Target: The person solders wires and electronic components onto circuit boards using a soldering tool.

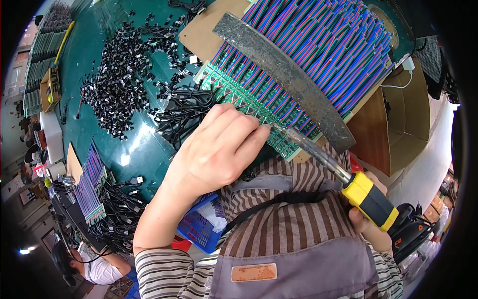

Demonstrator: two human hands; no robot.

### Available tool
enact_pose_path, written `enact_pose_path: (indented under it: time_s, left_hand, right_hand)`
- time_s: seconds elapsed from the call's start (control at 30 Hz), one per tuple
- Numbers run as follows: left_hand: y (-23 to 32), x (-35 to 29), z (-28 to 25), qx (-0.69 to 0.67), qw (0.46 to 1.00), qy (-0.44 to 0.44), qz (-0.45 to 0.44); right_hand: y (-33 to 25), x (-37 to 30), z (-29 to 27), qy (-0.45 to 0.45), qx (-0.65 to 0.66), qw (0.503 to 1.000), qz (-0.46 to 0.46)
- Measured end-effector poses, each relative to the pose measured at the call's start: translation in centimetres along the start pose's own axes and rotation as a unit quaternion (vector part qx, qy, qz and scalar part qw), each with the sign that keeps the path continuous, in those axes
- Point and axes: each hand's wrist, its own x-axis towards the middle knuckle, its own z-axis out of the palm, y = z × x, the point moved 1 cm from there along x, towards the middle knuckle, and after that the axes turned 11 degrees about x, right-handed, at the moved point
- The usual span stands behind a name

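Table: room left of connector pile
Metal bar: barrier across wires
Black cables: crowding left hand

Lighting's pretty decent, bright and fairly even, with just soft shading on the left hand. The green tabletop catches a nasty white glare streak, and 1 small lamp at lower left is totally blown out. Circuit boards look reasonably sharp, no obvious motion blur, but the black cable bundle goes so dark the strands kinda merge. Fisheye's heavy: black corners, and the cardboard box looks warped. Background clutter near the rim is mushy.
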Motion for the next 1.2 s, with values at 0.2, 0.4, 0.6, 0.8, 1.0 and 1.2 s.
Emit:
enact_pose_path:
  time_s: [0.2, 0.4, 0.6, 0.8, 1.0, 1.2]
  left_hand:
    - [0.0, -0.1, -0.2, 0.012, 1.0, -0.008, 0.004]
    - [0.0, 0.1, -0.2, 0.01, 1.0, -0.008, 0.009]
    - [0.0, 0.1, -0.2, 0.025, 1.0, -0.01, 0.015]
    - [0.2, 0.0, 0.0, 0.019, 0.999, 0.01, 0.041]
    - [0.5, 0.6, -0.3, 0.004, 0.999, -0.013, 0.047]
    - [0.3, 0.7, -0.4, -0.016, 0.998, -0.022, 0.048]
  right_hand:
    - [0.1, -0.1, -0.4, -0.017, 0.003, 1.0, 0.003]
    - [1.1, -4.1, -1.2, 0.008, 0.034, 0.994, 0.105]
    - [1.5, -5.0, -1.1, 0.001, 0.045, 0.988, 0.146]
    - [-0.2, -2.3, -1.1, -0.002, 0.048, 0.995, 0.085]
    - [0.1, -1.5, -1.0, -0.001, 0.032, 0.999, 0.037]
    - [-0.5, -0.7, -1.1, -0.023, -0.004, 1.0, 0.01]
